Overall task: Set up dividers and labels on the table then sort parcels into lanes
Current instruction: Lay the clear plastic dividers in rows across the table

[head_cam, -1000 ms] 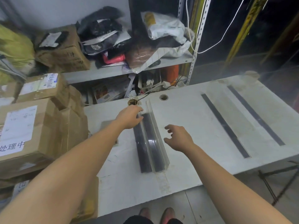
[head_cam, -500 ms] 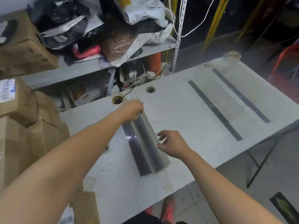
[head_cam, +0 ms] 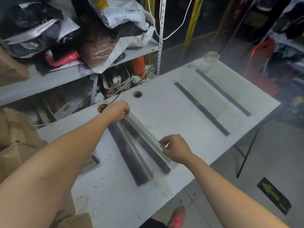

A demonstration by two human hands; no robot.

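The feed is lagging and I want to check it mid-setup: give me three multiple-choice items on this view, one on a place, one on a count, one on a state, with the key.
1. Where do the two laid-out dividers lie?
A. on the right part of the table
B. on the shelf
C. on the floor

2. How many round holes show in the tabletop?
A. one
B. two
C. four

3. What is the right hand doing?
A. lying flat
B. pinching the clear divider
C. carrying a parcel

Key:
1 A, their dark strips run across the table's right part.
2 B, one hole is beside the left hand and one is further right.
3 B, its fingertips close on the divider's upper edge.
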